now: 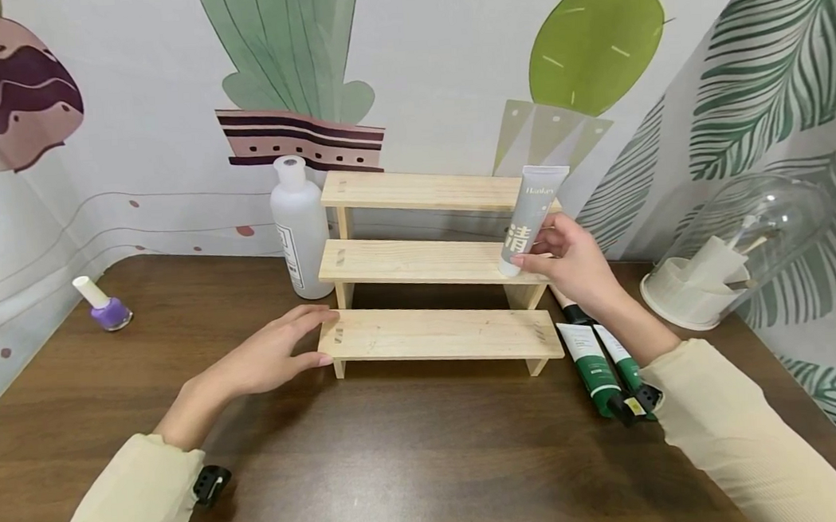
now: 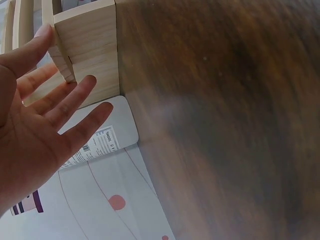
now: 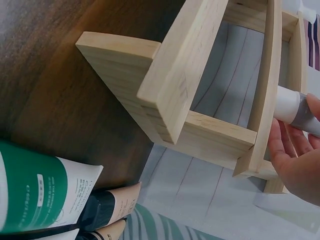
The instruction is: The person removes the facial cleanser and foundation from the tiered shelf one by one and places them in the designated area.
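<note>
A pale wooden three-step rack [image 1: 440, 335] stands on the brown table against the wall. My right hand [image 1: 569, 260] holds a grey squeeze tube [image 1: 530, 218] near its lower end, thumb in front and fingers behind. The tube is nearly upright, white cap down, its cap right at the middle step's surface toward the right end. In the right wrist view the white cap [image 3: 287, 105] shows beside the step's edge. My left hand [image 1: 273, 354] has its fingers extended, the tips at the left end of the lowest step. The left wrist view shows those fingers [image 2: 75, 105] spread beside the rack's side panel.
A translucent white bottle [image 1: 301, 236] stands just left of the rack. Farther left is a purple nail polish bottle [image 1: 110, 312]. Green-and-white tubes [image 1: 591, 370] lie right of the rack, under my right forearm. A clear-domed swab holder [image 1: 693, 292] sits at the far right.
</note>
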The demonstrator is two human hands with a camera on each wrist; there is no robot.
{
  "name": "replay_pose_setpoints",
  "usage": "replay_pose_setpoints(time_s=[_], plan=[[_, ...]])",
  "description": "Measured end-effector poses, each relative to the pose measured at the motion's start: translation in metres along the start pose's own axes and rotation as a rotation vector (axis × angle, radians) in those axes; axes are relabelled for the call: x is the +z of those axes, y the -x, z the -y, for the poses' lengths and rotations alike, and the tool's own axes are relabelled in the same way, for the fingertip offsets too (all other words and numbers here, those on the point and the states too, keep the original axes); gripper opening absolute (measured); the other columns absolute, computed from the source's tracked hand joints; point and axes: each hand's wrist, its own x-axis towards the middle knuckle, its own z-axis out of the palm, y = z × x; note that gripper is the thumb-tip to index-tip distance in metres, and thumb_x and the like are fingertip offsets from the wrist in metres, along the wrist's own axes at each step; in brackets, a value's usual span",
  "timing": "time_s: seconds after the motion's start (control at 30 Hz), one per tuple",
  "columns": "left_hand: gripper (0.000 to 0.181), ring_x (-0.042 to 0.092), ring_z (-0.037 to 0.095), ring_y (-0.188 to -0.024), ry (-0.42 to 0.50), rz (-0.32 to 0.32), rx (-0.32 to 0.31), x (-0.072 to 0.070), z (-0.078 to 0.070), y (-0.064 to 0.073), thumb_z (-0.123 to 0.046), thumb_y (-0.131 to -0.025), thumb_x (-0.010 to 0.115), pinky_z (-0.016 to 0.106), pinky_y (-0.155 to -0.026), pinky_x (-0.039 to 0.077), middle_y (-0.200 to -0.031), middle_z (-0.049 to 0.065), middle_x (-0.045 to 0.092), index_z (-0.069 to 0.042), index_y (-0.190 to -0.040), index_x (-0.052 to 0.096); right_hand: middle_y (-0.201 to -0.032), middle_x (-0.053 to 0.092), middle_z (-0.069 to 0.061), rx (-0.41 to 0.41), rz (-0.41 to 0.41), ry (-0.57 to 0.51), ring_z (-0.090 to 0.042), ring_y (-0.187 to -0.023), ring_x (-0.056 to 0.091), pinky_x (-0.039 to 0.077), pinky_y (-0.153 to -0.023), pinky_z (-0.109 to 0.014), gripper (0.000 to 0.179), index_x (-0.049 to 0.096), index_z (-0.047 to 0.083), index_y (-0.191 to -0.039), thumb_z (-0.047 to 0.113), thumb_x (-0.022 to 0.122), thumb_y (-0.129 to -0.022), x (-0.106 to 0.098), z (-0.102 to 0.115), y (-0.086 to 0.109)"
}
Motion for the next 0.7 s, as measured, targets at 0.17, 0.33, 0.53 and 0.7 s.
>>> replay_pose_setpoints(time_s=[0.17, 0.33, 0.53, 0.7], plan=[[0.053, 0.040, 0.038, -0.121, 0.000, -0.002, 0.004, 0.000, 0.000, 0.000, -0.015, -0.084, 0.066, 0.052, -0.098, 0.034, -0.131, 0.021, 0.043, 0.002, -0.129, 0.046, -0.096, 0.064, -0.011, 0.005, -0.007, 0.005, -0.007, -0.080, 0.059, 0.050, -0.066, -0.019, 0.044, 0.047, -0.003, -0.115, 0.003, 0.070, -0.078, -0.001, 0.000, 0.002], [0.052, 0.040, 0.038, -0.121, 0.004, 0.001, -0.003, 0.000, 0.000, 0.000, -0.015, -0.085, 0.065, 0.053, -0.098, 0.033, -0.131, 0.021, 0.043, 0.002, -0.130, 0.045, -0.097, 0.064, -0.014, 0.014, -0.012, 0.029, -0.007, -0.080, 0.060, 0.049, -0.067, -0.018, 0.043, 0.048, -0.003, -0.114, 0.006, 0.071, -0.078, -0.004, 0.002, 0.007], [0.052, 0.040, 0.037, -0.121, 0.006, 0.000, 0.004, 0.000, 0.000, 0.000, -0.015, -0.085, 0.065, 0.053, -0.098, 0.033, -0.131, 0.021, 0.043, 0.001, -0.130, 0.045, -0.096, 0.064, -0.015, 0.011, -0.012, 0.050, -0.006, -0.080, 0.060, 0.048, -0.067, -0.017, 0.046, 0.047, -0.002, -0.115, 0.010, 0.072, -0.078, -0.011, 0.004, 0.015], [0.053, 0.040, 0.038, -0.121, 0.002, -0.002, 0.003, 0.000, 0.000, 0.000, -0.015, -0.084, 0.066, 0.053, -0.097, 0.033, -0.131, 0.022, 0.043, 0.002, -0.130, 0.045, -0.086, 0.065, -0.001, -0.006, -0.025, 0.050, -0.004, -0.077, 0.060, 0.048, -0.064, -0.017, 0.042, 0.047, -0.001, -0.111, 0.008, 0.072, -0.078, -0.018, 0.001, 0.020]])
